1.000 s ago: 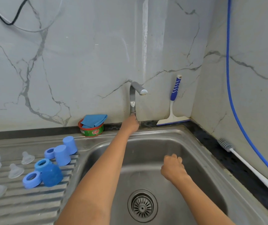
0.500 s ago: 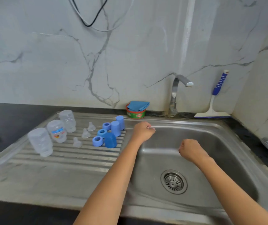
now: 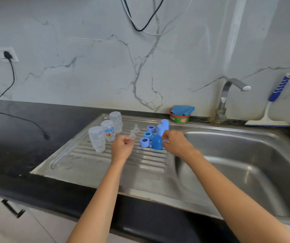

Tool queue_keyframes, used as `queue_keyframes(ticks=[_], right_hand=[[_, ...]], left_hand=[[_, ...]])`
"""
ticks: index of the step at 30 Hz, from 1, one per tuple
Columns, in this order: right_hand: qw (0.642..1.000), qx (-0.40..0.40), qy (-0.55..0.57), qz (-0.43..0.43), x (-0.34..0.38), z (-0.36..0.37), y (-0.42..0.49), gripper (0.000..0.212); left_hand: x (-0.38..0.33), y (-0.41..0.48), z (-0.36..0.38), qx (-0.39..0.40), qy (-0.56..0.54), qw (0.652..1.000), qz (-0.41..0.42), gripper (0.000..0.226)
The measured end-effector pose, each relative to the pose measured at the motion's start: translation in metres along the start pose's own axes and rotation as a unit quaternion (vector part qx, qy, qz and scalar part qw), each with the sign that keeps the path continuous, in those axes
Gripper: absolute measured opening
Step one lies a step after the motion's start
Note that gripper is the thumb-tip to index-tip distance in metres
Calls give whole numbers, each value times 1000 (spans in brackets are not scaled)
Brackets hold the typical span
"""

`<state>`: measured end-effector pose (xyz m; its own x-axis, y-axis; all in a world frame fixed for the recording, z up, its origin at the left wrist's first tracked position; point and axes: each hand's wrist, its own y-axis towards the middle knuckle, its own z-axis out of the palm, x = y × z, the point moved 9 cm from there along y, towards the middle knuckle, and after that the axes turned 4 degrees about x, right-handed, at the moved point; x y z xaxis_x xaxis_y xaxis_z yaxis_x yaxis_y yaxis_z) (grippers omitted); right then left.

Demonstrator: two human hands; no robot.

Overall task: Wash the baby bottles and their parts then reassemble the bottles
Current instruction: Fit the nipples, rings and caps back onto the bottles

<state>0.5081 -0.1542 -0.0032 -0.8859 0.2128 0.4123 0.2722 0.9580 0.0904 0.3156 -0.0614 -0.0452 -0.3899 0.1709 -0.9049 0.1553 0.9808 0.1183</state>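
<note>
Left hand (image 3: 122, 149) and right hand (image 3: 175, 143) are hovering curled over the drainboard (image 3: 88, 165); blur is hiding whether either is gripping anything.

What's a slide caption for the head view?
Left hand and right hand, fingers curled, over bottles and blue caps on drainboard.

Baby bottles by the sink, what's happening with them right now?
A person stands at a steel sink with both hands over the drainboard, fingers curled; whether either grip holds anything is unclear. The left hand is by a clear nipple, the right hand by the dark blue cap. Three clear bottles stand upside down on the drainboard, with the blue rings and paler caps beside them. Nothing is reassembled yet.
</note>
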Motion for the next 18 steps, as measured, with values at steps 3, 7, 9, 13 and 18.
queue_keyframes(ticks=[3,7,9,13,18], right_hand=[[999,20,-30,-22,22,17,15,33],[995,23,-91,-26,39,40,33,36],[990,19,-138,-32,46,48,39,37],[980,7,-194,-33,56,55,53,35],[970,30,-238,-21,57,70,66,33]], left_hand=[[19,5,-8,7,45,999,-23,14],[36,14,-9,-2,67,997,-35,35],[40,18,-6,-2,80,996,-45,42],[40,26,-3,-6,141,989,-46,46],[41,34,-2,-22,201,978,-56,47]])
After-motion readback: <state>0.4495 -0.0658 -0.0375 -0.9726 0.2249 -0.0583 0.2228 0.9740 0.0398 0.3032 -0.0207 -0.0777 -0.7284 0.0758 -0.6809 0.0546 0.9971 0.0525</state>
